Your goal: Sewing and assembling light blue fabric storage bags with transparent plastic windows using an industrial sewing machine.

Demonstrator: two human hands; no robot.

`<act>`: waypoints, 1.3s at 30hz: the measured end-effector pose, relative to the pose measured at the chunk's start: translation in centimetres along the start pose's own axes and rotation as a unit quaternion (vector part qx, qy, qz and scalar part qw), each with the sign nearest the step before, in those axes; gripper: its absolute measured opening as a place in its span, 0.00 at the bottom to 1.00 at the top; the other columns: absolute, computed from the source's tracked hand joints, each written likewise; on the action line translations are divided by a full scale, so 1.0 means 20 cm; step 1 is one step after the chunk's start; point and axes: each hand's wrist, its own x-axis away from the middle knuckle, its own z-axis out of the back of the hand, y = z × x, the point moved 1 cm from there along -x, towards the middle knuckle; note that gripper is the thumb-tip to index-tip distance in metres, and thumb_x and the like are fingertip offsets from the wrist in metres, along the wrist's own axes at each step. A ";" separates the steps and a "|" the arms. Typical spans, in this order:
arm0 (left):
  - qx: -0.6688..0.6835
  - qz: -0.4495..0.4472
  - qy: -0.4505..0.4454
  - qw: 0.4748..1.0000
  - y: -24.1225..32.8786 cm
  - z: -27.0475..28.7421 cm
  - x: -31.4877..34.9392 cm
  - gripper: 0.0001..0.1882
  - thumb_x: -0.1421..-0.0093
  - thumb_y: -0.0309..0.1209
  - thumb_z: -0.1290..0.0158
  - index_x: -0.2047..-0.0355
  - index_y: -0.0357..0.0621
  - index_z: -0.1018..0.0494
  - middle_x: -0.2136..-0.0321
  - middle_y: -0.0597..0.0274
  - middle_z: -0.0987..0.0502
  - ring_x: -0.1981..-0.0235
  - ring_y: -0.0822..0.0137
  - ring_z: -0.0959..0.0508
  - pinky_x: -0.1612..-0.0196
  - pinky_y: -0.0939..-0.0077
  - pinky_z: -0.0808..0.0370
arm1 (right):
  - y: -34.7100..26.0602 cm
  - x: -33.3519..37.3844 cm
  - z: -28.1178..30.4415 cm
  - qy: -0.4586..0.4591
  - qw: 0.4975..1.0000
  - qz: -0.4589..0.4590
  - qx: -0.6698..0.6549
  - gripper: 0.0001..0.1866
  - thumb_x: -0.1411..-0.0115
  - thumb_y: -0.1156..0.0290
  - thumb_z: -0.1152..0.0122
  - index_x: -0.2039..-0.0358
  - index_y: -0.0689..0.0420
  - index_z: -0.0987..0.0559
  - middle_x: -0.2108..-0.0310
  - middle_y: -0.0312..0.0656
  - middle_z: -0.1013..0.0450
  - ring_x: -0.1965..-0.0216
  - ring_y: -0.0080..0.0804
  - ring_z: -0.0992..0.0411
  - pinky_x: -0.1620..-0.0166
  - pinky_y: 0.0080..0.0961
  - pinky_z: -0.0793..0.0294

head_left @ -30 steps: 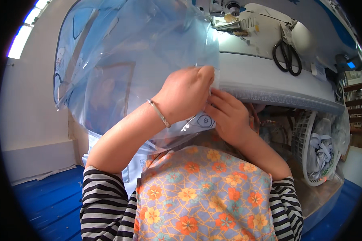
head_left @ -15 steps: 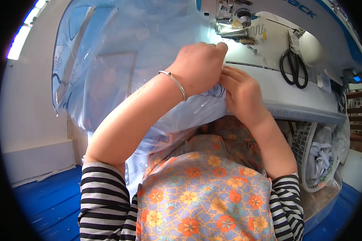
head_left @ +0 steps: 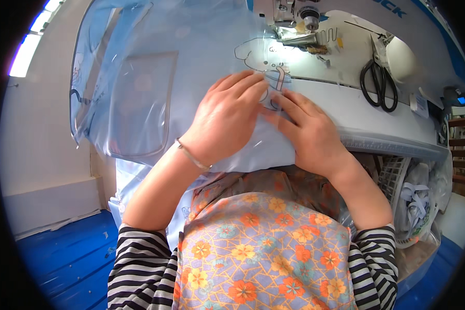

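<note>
A pale blue, see-through plastic sheet [head_left: 201, 51] with a printed cartoon animal covers the left of the sewing machine table and hangs over the front edge. On it, just below the print, lies my left hand [head_left: 232, 116], open, fingers stretched out and close together. My right hand [head_left: 312, 129] rests at the sheet's right edge. Its fingers reach out toward the left fingertips, with thumb and forefinger apart. Beyond the hands is the sewing machine [head_left: 310, 20], a metal folder attachment [head_left: 302, 41] near its needle area.
Black-handled scissors [head_left: 378, 85] lie on the table at the right. A white plastic basket [head_left: 392, 181] holding white strips stands below the table's right end. The sheet bears a rectangular outlined panel [head_left: 144, 103] at the left. A wall [head_left: 41, 144] rises on the far left.
Both hands have come down and lie flatter on the sheet; the left was a closed fist near the needle area. The sheet is spread smoother, with its cartoon print and panel more exposed.
</note>
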 end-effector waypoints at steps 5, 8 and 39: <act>-0.015 -0.024 0.002 1.000 0.03 -0.14 -0.12 0.23 0.47 0.25 0.50 0.49 0.34 0.30 0.50 0.50 0.25 0.46 0.54 0.27 0.42 0.63 0.32 | -0.05 0.05 -0.05 0.058 0.998 0.018 -0.015 0.20 0.56 0.82 0.44 0.60 0.59 0.19 0.52 0.49 0.27 0.49 0.51 0.29 0.49 0.39 0.26; 0.001 -0.036 -0.025 0.999 0.06 -0.13 -0.11 0.23 0.46 0.25 0.51 0.49 0.30 0.31 0.51 0.48 0.25 0.48 0.53 0.26 0.45 0.64 0.30 | -0.03 0.07 -0.09 0.093 0.995 0.026 -0.016 0.16 0.54 0.79 0.44 0.62 0.60 0.19 0.56 0.49 0.25 0.53 0.49 0.27 0.53 0.37 0.24; -0.141 0.233 -0.044 0.961 -1.27 0.29 0.13 0.31 0.40 0.51 0.47 0.42 0.47 0.31 0.44 0.48 0.33 0.43 0.48 0.32 0.40 0.63 0.36 | -0.16 -0.24 -0.25 -0.016 0.998 0.051 -0.027 0.30 0.48 0.80 0.51 0.41 0.65 0.34 0.41 0.58 0.38 0.39 0.53 0.39 0.36 0.42 0.42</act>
